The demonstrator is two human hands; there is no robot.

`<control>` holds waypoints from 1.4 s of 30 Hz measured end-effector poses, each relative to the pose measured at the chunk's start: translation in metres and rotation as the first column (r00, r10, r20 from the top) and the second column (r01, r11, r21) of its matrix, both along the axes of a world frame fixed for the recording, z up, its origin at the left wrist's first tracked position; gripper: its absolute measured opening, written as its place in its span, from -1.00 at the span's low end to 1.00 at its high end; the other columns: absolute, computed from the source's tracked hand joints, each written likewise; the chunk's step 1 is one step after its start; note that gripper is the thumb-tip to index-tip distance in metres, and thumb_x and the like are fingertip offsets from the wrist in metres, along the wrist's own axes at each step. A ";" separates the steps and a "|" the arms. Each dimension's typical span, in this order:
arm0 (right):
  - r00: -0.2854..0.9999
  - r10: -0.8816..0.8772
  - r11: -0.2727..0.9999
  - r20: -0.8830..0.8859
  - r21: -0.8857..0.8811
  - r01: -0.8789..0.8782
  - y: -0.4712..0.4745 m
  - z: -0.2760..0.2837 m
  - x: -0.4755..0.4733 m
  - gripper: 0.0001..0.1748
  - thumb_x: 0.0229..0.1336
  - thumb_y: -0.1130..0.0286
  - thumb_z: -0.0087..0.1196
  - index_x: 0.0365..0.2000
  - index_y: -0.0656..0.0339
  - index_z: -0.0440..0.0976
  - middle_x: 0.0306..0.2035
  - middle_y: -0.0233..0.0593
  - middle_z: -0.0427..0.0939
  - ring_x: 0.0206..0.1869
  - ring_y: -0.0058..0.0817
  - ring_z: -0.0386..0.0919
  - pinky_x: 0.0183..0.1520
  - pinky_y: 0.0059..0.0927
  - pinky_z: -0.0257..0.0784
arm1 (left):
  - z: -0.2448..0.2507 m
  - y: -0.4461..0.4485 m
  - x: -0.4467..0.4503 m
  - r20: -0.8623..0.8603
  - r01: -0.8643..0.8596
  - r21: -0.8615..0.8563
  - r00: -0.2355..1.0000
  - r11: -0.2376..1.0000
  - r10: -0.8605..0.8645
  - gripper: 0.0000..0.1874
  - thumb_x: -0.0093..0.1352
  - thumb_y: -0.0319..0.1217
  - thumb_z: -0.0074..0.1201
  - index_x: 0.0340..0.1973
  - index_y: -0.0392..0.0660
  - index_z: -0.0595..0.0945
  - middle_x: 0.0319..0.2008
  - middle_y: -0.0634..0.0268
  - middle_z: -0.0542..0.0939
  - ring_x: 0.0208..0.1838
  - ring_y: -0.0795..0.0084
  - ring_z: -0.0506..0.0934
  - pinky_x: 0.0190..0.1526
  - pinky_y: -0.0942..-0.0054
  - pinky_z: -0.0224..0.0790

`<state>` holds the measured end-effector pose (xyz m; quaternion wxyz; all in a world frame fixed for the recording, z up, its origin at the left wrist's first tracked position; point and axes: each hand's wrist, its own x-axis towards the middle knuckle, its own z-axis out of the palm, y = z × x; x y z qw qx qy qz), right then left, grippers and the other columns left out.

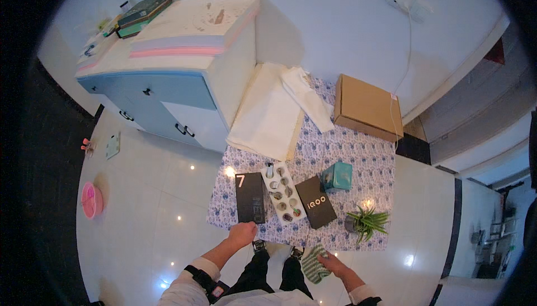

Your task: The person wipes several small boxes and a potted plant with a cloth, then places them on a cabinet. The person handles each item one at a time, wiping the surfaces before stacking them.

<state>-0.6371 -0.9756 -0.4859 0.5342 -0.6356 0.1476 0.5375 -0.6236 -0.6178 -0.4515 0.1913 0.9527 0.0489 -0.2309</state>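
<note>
My left hand point(243, 234) is at the near edge of the patterned table, its fingers at the lower end of a black phone box point(249, 197); whether it grips the box I cannot tell. My right hand point(332, 263) holds a green-and-white striped cloth point(314, 265) just off the table's near edge. Between the first box and a second black phone box point(315, 202) lies a white tray point(272, 179) with round compartments holding small items. A teal box-shaped container point(337, 176) stands behind the second box. Toward the near right corner is a potted green plant point(366, 223).
A cardboard box point(369, 106) and folded cream cloth point(268, 113) lie at the table's far side, by the wall. A white and blue cabinet point(168, 100) adjoins the table at left. A white cable point(409, 54) hangs over the cardboard box. A pink basin point(92, 200) sits on the floor.
</note>
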 end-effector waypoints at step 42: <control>0.946 0.238 0.970 -0.221 0.004 -0.243 0.108 -0.109 0.036 -0.47 0.14 0.05 -0.05 -0.04 0.26 0.26 -0.26 -0.22 0.46 -0.29 -0.38 0.47 -0.33 -0.28 0.40 | 0.021 0.067 -0.052 -0.584 -0.721 -0.608 0.690 0.334 0.428 -0.10 0.02 0.06 0.24 0.04 -0.35 0.25 -0.11 0.05 0.33 -0.12 0.23 0.43 -0.25 0.28 0.47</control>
